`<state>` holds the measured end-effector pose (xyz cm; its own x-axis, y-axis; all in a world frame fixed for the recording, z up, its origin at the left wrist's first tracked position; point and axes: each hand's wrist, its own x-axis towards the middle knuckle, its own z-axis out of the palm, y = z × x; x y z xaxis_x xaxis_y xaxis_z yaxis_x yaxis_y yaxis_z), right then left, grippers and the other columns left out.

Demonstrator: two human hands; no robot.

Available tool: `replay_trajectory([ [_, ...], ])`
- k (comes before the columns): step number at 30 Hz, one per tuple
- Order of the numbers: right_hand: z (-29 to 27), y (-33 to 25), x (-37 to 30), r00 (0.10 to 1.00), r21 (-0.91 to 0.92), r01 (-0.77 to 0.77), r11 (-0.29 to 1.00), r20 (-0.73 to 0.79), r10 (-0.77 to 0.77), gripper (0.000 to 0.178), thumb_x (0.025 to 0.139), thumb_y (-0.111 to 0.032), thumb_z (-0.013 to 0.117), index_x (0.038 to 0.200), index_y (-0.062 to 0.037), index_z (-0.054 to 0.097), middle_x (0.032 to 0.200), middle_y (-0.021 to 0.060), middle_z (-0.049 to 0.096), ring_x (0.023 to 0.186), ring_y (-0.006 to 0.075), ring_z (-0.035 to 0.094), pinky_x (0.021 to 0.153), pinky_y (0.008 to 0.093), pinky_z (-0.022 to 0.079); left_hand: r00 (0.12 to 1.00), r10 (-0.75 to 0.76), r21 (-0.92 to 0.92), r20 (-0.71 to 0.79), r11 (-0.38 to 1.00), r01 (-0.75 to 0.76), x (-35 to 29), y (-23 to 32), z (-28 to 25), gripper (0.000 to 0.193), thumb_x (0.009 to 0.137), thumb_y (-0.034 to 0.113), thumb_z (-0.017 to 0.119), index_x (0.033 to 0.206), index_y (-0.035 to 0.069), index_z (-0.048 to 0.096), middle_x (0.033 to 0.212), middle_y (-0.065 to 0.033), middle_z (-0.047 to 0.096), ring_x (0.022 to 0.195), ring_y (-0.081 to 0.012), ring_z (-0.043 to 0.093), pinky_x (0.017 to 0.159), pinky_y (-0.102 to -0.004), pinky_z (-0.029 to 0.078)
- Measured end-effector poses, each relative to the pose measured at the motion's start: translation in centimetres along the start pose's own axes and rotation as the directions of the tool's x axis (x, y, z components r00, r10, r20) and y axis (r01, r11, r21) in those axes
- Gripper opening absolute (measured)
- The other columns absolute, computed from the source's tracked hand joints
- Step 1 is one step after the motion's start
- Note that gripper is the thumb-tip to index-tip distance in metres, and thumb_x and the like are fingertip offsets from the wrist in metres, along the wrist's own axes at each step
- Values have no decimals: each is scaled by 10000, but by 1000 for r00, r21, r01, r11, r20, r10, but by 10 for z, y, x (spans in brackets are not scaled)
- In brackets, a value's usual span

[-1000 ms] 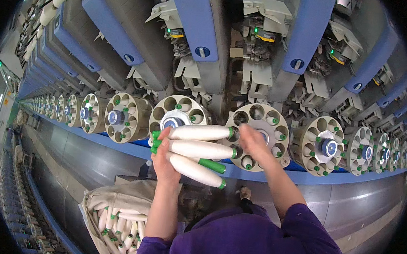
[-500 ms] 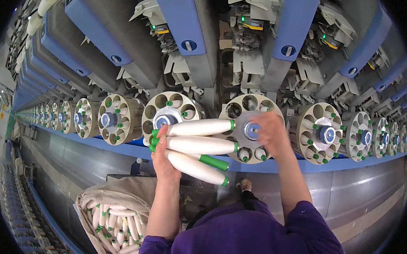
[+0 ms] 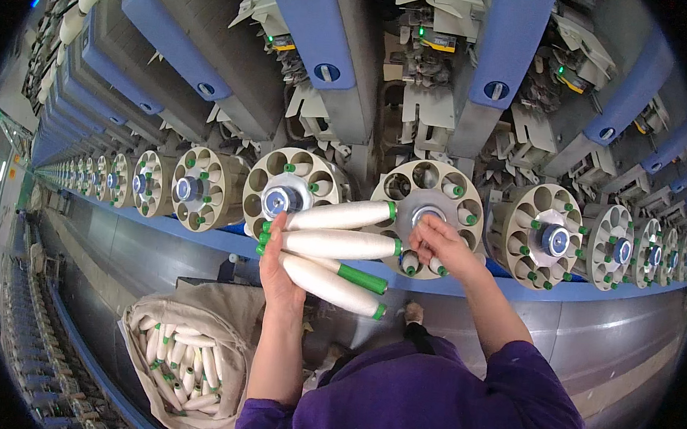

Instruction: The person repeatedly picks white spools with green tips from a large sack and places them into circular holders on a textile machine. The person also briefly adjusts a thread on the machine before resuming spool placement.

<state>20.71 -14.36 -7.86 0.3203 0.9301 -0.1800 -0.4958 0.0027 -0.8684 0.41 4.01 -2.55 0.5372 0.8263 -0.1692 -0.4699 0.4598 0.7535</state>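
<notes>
- Our left hand (image 3: 276, 269) fans white bobbins (image 3: 340, 244) beside the round holder (image 3: 429, 190), fingers wrapped round them, ready to feed.
- Right hand (image 3: 437, 243) at holder's lower pockets, fingers prob. pinching one bobbin.

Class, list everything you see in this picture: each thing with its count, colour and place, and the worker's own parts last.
yarn bobbins: four, white on green tubes, fanned in the left hand
round magazine: one, beige, at the right hand, some pockets filled
other magazines: a long row, beige, both sides
machine heads: many, blue and grey, above
cloth sack: one, beige, full of bobbins, lower left
left hand: gripping bobbins
right hand: on the magazine
</notes>
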Motion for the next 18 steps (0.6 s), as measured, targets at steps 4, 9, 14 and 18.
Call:
replay_trajectory([
  [4,-16,-5,4,944,139,199,970,-294,-152,185,949,-248,451,901,-74,492,977,87,612,768,138,578,633,281,495,999,44,19,11,999,-44,3,1,1,472,838,251,615,1219,1,493,1167,-136,522,1072,-241,510,929,-390,419],
  [9,-18,-25,45,785,-943,74,323,-145,-603,269,916,-259,474,982,-13,559,1129,150,556,1024,309,556,875,419,439,989,89,367,122,921,-128,32,-17,14,354,791,130,670,1105,-12,592,1128,-112,559,1029,-185,531,891,-318,419],
  [14,-19,-25,87,978,-976,-203,81,-206,-30,337,881,-366,473,976,-67,594,1271,159,480,1062,353,526,917,420,399,950,249,559,186,768,-311,54,-58,38,318,746,113,704,1050,40,650,1079,-68,508,981,-154,502,888,-272,387],
  [18,-18,-18,86,995,-993,-79,86,-84,-56,331,848,-434,508,919,-122,594,1238,125,510,1006,359,550,883,430,414,920,361,730,153,586,-352,34,-92,51,414,720,101,716,1120,67,614,1161,-116,441,954,-181,510,875,-276,402],
])
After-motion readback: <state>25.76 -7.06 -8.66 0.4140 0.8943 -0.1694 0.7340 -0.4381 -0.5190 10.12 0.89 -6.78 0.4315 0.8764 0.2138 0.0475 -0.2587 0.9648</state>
